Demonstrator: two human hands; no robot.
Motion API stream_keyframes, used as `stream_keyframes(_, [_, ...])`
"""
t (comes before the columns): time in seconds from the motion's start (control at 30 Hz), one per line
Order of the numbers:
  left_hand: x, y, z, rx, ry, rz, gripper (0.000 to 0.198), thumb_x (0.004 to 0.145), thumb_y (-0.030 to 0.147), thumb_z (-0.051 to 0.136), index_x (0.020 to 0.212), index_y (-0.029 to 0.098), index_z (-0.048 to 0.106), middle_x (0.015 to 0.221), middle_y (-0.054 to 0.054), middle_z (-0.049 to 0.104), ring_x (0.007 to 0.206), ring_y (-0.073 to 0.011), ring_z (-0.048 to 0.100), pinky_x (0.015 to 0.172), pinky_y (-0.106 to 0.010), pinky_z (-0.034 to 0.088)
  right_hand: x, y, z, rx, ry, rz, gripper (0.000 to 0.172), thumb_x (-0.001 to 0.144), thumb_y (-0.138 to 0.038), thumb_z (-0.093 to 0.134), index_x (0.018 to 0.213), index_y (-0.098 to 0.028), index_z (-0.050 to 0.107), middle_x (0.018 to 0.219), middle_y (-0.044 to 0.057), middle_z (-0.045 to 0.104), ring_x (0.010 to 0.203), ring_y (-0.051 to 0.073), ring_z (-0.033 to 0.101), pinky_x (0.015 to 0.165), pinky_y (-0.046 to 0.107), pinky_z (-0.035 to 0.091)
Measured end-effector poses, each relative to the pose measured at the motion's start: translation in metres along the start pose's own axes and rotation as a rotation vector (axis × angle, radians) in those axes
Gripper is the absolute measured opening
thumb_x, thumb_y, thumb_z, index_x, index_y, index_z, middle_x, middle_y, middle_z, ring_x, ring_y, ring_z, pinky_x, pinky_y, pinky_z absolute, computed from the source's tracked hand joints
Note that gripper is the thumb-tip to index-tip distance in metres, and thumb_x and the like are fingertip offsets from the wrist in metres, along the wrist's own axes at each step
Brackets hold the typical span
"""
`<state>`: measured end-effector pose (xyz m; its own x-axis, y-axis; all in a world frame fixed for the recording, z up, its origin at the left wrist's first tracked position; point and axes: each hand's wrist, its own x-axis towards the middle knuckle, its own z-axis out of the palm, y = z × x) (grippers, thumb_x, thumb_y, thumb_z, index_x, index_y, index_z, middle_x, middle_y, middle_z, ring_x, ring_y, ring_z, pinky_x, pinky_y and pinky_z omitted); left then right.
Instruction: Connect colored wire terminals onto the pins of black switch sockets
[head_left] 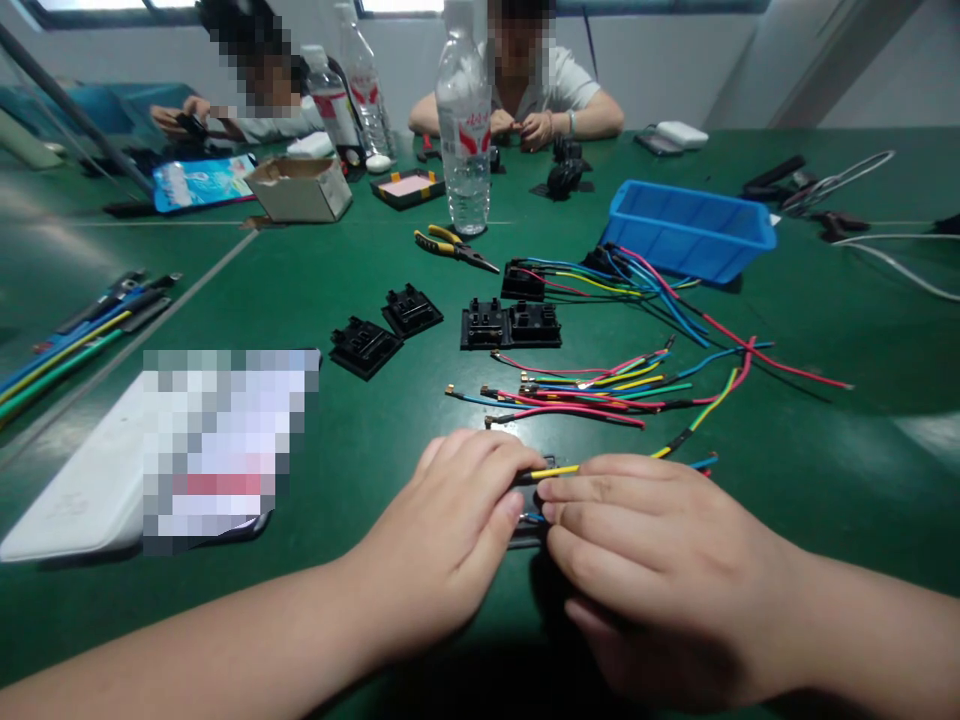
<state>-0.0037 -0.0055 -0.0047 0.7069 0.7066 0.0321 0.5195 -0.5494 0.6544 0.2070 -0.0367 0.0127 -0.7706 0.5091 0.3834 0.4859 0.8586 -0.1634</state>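
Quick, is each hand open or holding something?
Left hand: curled over a black part; can't tell if it grips.
Right hand: curled at the yellow wire and blue wire; grip hidden.

Yellow wire (559, 472) and blue wire (535, 517) lie at a half-hidden black piece (526, 540).

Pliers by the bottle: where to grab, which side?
Take the pliers by the handles, probably from the near left. The handles spread toward the left, the jaws point right and slightly nearer, and the bottle stands close behind, so the far side looks tighter.
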Motion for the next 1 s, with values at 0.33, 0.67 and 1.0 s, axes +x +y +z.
stream_keyframes(0.33, [-0.001,-0.001,0.000,-0.034,0.032,-0.006,0.026,0.100,0.028,0.038,0.122,0.023,0.049,0.124,-0.007,0.057,0.116,-0.0237,0.049,0.100,-0.043,0.040,-0.001,0.008,0.006,-0.216,0.160,-0.115,0.019,0.091,-0.020,0.048,0.094,-0.014,0.066,0.088,0.008,0.072,0.086,0.020,0.064,0.078,0.036,0.050])
stream_keyframes(0.67, [0.001,0.000,0.000,-0.005,0.010,-0.086,0.036,0.087,0.029,0.063,0.121,0.021,0.052,0.125,-0.009,0.056,0.118,-0.0274,0.048,0.101,-0.047,0.041,-0.002,0.017,0.006,-0.248,0.110,0.225,0.018,0.090,-0.016,0.042,0.093,-0.015,0.060,0.076,0.007,0.068,0.065,0.019,0.060,0.060,0.031,0.044])
stream_keyframes(1.0, [0.001,-0.003,0.000,-0.069,0.099,-0.085,0.033,0.087,0.022,0.063,0.119,0.021,0.053,0.124,-0.008,0.054,0.121,-0.0247,0.046,0.105,-0.043,0.040,-0.002,0.018,0.009,-0.189,0.110,0.305,0.018,0.089,-0.014,0.042,0.093,-0.017,0.059,0.081,0.006,0.072,0.067,0.017,0.065,0.062,0.028,0.045])
